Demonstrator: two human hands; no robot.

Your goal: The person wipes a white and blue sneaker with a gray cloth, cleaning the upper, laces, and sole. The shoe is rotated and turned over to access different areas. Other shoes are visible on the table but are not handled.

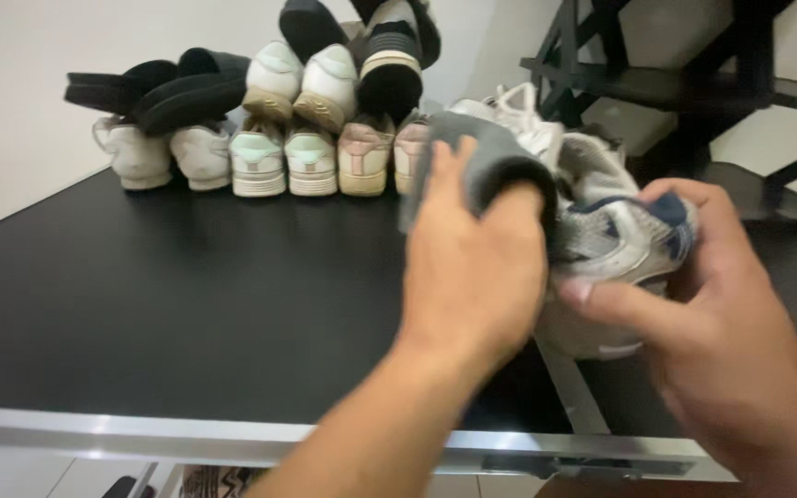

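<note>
My left hand (472, 272) grips a grey cloth (491, 157) and presses it against a white and grey sneaker with navy trim (615, 240). My right hand (721, 341) holds that sneaker from the right, thumb across its side, just above the black table (168, 304). The cloth drapes over my left fingers and hides part of the shoe's upper.
A row of white, mint and pink sneakers (311, 161) lines the table's far edge, with black slippers (154, 92) and more shoes (362, 65) stacked on top. Other white shoes (528, 115) lie behind my hands. Black stairs (694, 83) rise at the right. The table has a metal front edge (140, 433).
</note>
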